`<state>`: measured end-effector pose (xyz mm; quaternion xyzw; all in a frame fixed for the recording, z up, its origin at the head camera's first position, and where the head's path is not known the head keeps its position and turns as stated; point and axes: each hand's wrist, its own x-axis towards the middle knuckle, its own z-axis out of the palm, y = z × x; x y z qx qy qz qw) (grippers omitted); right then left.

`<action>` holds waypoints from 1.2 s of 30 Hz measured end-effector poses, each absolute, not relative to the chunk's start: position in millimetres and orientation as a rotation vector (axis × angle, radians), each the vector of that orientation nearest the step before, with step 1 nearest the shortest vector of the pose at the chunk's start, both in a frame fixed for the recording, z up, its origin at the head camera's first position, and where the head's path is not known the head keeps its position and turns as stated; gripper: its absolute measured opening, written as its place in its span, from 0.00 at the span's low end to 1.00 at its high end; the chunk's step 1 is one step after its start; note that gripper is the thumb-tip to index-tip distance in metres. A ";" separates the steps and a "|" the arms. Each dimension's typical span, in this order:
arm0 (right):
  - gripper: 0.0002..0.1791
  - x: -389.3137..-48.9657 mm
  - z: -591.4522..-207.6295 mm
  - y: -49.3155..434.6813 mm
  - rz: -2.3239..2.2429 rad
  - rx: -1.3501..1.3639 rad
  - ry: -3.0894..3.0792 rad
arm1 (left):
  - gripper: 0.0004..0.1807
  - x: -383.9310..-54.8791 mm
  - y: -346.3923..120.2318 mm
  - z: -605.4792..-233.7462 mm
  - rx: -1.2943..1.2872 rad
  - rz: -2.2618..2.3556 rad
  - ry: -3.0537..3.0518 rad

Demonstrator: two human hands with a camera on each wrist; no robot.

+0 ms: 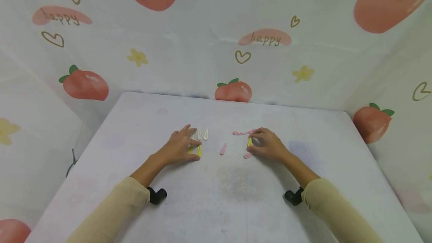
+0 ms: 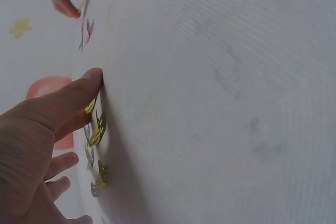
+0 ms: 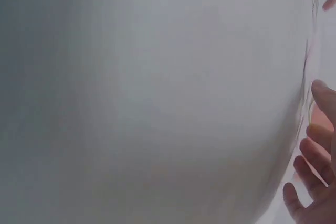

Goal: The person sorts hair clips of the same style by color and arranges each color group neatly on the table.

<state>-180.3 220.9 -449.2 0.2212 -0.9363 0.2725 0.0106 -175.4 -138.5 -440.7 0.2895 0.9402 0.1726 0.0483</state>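
- The left hand (image 1: pixel 180 146) lay flat on the white table (image 1: pixel 135 130), palm down, with the fingers fairly straight and spread a little, holding nothing.
- Its thumb rested beside the yellow hair clips (image 1: pixel 199 150), which lay on the table just under the hand's right edge; the left wrist view showed the thumb tip (image 2: pixel 94 77) pressed to the cloth with those clips (image 2: pixel 95 135) right below it.
- Past its fingertips stood a short row of white hair clips (image 1: pixel 205 134), side by side and pointing away from the person; the leftmost was partly hidden by the fingers.
- Between the two hands a single pink hair clip (image 1: pixel 223 149) lay tilted on the table, touching neither hand.
- Farther back and to the right, a second pink clip (image 1: pixel 238 133) lay crosswise, just beside the right hand's fingertips.
- The right hand (image 1: pixel 266 144) sat on the table with its fingers curled inward, and thumb and forefinger pinched a yellow clip (image 1: pixel 249 142) at the hand's left side.
- A small pink clip (image 1: pixel 248 155) lay on the table just below that thumb.
- The right wrist view showed mostly blurred white cloth and a few bent fingers (image 3: pixel 315 156) at the edge; the clip could not be made out there.
- Both arms wore tan sleeves (image 1: pixel 118 205), each with a black camera mount (image 1: pixel 157 195) at the wrist.
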 end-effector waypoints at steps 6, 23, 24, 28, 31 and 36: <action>0.26 -179.7 -447.6 186.4 0.750 0.804 -2.891 | 0.29 -175.6 -137.6 -441.7 0.876 0.512 2.871; 0.25 -182.0 -445.4 100.2 0.706 1.039 -2.922 | 0.30 -174.1 -139.5 -440.9 0.886 0.457 2.867; 0.25 -182.0 -445.9 96.9 0.697 1.052 -2.921 | 0.30 -173.9 -139.6 -440.9 0.885 0.461 2.866; 0.25 -181.6 -449.0 88.1 0.653 1.061 -2.939 | 0.31 -173.2 -139.2 -440.8 0.880 0.473 2.864; 0.26 -182.1 -451.5 85.3 0.645 1.038 -2.936 | 0.31 -173.1 -138.7 -440.8 0.883 0.480 2.865; 0.27 -184.6 -453.1 83.6 0.692 1.017 -2.928 | 0.30 -172.9 -138.8 -440.0 0.882 0.481 2.867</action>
